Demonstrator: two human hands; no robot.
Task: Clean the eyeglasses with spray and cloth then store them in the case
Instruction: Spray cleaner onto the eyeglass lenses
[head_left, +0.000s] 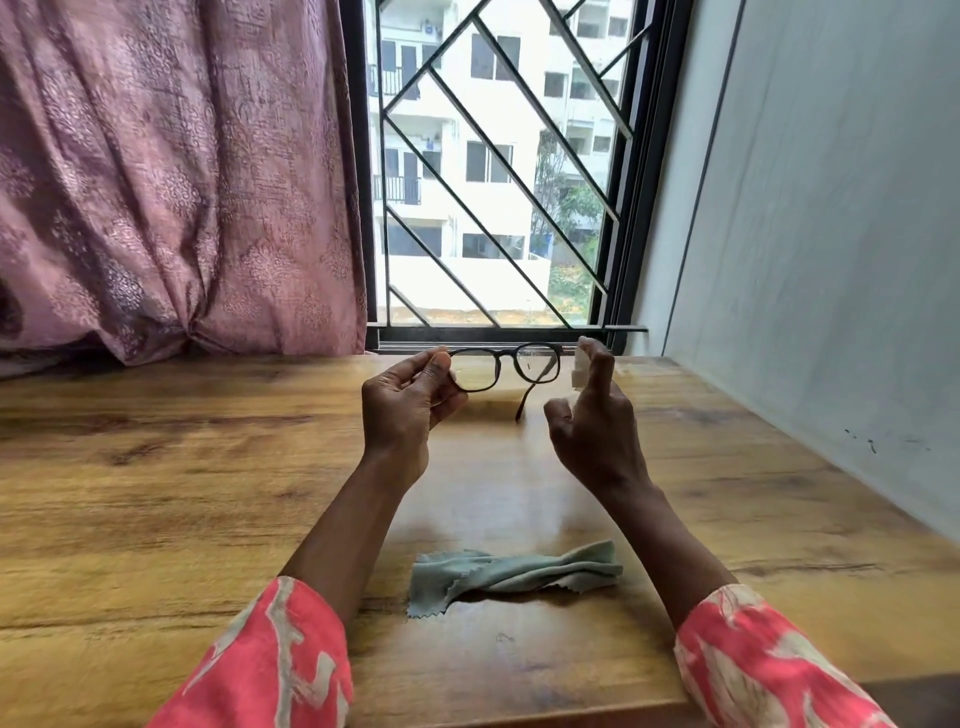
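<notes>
Dark-framed eyeglasses (506, 366) are held up above the wooden table (156, 493), lenses facing me, one temple arm hanging down. My left hand (408, 402) pinches the left end of the frame between thumb and fingers. My right hand (592, 415) grips a small pale spray bottle (577, 371) just right of the glasses, index finger raised on its top; most of the bottle is hidden behind the fingers. The right lens shows small droplets. A grey-green cleaning cloth (514, 574) lies crumpled on the table near me, between my forearms. No case is in view.
A pink patterned curtain (171, 182) hangs at the back left. A barred window (493, 166) stands behind the glasses. A pale wall (831, 234) borders the table on the right. The table's near edge shows at the bottom right.
</notes>
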